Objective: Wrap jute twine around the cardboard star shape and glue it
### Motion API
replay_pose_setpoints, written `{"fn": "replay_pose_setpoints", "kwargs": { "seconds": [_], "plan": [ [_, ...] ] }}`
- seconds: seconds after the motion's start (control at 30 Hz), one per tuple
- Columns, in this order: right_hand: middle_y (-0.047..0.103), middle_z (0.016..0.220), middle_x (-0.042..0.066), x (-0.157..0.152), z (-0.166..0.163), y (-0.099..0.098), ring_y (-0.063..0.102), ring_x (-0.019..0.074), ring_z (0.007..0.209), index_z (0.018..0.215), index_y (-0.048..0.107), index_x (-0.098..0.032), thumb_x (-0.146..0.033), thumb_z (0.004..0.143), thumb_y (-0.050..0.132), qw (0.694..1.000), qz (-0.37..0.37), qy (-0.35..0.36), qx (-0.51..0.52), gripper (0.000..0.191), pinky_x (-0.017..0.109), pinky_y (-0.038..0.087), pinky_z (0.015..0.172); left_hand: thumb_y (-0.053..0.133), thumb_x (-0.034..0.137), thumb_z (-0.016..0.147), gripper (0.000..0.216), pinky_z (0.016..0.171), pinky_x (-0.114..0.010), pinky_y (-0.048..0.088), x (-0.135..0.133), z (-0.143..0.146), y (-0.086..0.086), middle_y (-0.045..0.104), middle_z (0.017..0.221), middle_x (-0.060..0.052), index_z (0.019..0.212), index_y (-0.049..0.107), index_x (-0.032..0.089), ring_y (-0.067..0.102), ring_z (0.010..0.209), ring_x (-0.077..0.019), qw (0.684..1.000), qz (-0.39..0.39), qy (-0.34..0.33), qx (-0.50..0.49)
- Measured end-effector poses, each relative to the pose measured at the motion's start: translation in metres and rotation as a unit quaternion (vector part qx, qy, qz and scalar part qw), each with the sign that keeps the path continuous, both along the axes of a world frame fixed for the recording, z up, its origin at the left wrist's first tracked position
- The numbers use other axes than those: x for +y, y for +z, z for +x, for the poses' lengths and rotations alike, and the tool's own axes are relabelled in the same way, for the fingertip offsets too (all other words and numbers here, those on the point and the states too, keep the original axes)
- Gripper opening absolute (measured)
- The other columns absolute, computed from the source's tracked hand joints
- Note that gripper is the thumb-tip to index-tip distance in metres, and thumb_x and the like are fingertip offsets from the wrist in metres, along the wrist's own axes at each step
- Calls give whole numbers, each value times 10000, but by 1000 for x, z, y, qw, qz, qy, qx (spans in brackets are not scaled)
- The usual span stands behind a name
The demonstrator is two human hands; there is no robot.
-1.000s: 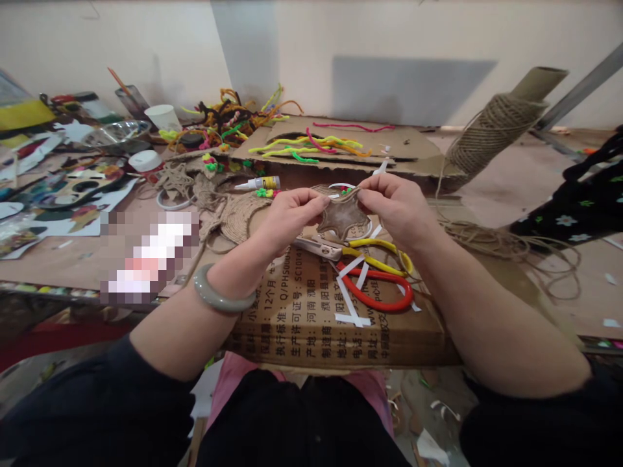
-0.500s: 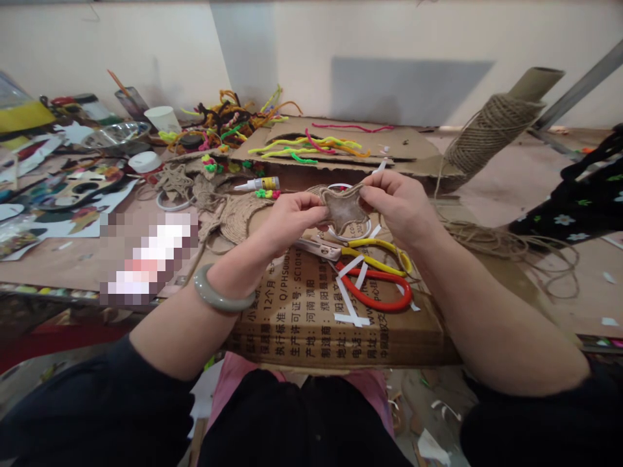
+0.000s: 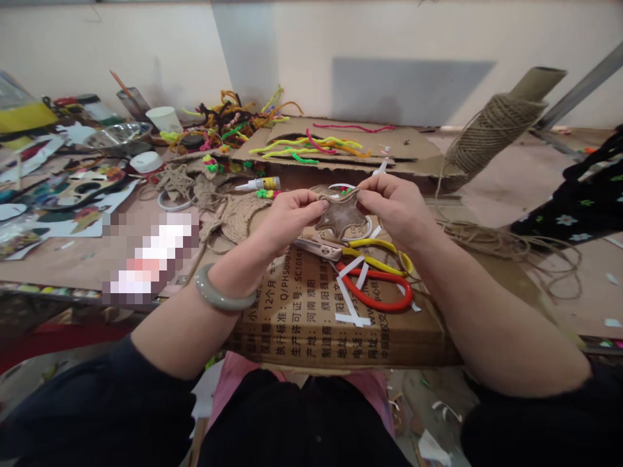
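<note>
My left hand [image 3: 292, 217] pinches the left upper edge of a small star-shaped piece [image 3: 341, 217] with a twine-wrapped rim and a brownish centre. At its upper right edge, the fingers of my right hand [image 3: 396, 204] are closed on the same star. Below it lie scissors [image 3: 372, 305] with one red and one yellow handle, white paper strips [image 3: 351, 305] across them. Under these is a printed cardboard box [image 3: 302, 324]. A white pointed tip [image 3: 381, 167] rises behind my right hand; I cannot tell whether that hand holds it. A white ring [image 3: 372, 230] is partly hidden behind the star.
A tall twine spool [image 3: 496, 133] leans at the right, loose twine [image 3: 516, 243] below it. Coiled twine [image 3: 243, 217] and a small glue bottle [image 3: 257, 184] lie left of centre. Pipe cleaners [image 3: 311, 146] rest on cardboard behind. Paint things and a metal bowl [image 3: 119, 137] crowd the left.
The star has tilted and dropped slightly, showing more of its points. My fingers have shifted a little along its upper edge, and both hands keep hold of it.
</note>
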State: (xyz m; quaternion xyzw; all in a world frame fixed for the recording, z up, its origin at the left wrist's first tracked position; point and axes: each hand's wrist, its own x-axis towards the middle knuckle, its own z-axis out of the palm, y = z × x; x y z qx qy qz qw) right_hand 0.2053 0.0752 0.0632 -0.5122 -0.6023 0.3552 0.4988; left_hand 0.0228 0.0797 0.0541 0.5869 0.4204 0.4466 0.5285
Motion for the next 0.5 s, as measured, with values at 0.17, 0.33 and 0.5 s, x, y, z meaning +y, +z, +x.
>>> {"fn": "replay_pose_setpoints", "kwargs": {
  "seconds": [0.17,0.33,0.5],
  "plan": [
    [556,568,-28,0,1,1,459,90,528,663,601,-188,-139,701,592,1000,2,-9,-2,63,270,357,548,736,336,705,224,562,-229,330,0,1,-1,511,600,32,658,629,144,410,562,-65,1000,-4,-5,-10],
    [552,566,-28,-1,0,2,450,90,531,654,604,-189,-155,688,598,1000,-4,-5,-16,49,264,346,537,789,430,672,310,586,-235,377,1,1,-3,577,663,14,733,676,148,450,581,-70,1000,-17,-7,-18],
    [560,579,-26,-5,-4,3,452,96,551,664,615,-181,-169,686,599,999,-20,12,-40,30,263,342,541,795,379,663,281,612,-238,398,2,-1,-6,625,705,-2,786,705,142,494,619,-84,1000,-1,-18,20]
  ]
}}
